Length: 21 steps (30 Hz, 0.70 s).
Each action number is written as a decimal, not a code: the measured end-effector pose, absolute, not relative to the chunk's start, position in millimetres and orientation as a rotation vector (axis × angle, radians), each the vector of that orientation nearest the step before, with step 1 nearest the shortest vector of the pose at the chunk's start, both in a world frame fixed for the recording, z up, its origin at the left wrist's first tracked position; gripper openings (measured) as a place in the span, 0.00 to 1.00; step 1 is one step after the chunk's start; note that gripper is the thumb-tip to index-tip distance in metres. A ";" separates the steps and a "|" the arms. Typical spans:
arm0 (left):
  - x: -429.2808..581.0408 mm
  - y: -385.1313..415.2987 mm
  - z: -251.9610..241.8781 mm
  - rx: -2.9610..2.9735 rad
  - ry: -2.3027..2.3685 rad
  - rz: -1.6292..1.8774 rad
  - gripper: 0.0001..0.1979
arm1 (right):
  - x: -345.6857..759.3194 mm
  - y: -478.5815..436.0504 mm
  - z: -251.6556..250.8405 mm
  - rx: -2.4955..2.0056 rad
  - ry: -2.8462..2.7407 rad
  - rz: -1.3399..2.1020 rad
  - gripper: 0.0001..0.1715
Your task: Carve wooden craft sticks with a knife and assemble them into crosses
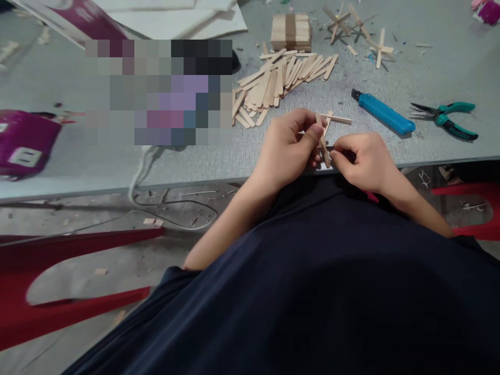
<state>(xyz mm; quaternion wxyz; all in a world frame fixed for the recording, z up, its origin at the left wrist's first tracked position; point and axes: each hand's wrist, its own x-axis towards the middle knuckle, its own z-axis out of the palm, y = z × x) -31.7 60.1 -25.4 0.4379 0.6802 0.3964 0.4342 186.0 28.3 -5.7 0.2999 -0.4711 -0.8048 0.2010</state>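
Near the table's front edge, my left hand point(295, 143) is closed on crossed popsicle sticks point(322, 139), the thumb pressing one stick that points down toward me. Other sticks of this piece reach out to the right, beyond the fingers. My right hand point(363, 160) is pinched close to the lower end of the sticks; what its fingertips hold, if anything, is too small to make out. A loose pile of popsicle sticks point(269, 86) lies just beyond my left hand. To the right rest a blue utility knife point(386, 112) and needle-nose pliers point(445, 119) with green and black handles.
A banded bundle of sticks point(279, 32) stands behind the pile. Several star-shaped stick pieces point(380, 49) lie at the back right. At left are a purple box point(29, 143) and a cable point(136, 182) hanging over the edge. Red stools point(78, 317) flank me.
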 end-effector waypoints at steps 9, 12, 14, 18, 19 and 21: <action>-24.9 61.5 -20.1 1.690 1.027 1.128 0.17 | 185.5 24.1 -10.2 -1.176 -2.085 0.485 0.22; -26.3 58.8 -18.6 1.641 1.032 1.126 0.16 | 186.4 23.7 -13.7 -1.163 -2.078 0.432 0.21; -27.5 56.9 -16.8 1.605 1.023 1.110 0.14 | 186.7 22.8 -15.8 -1.155 -2.095 0.380 0.21; -27.3 52.3 -11.7 1.515 1.000 1.076 0.13 | 184.8 16.7 -15.4 -1.148 -2.199 0.204 0.20; -26.8 51.2 -10.4 1.496 0.998 1.077 0.13 | 183.9 14.5 -14.0 -1.167 -2.231 0.142 0.20; -25.7 49.3 -8.8 1.475 1.005 1.087 0.13 | 182.1 10.3 -9.9 -1.223 -2.282 0.014 0.21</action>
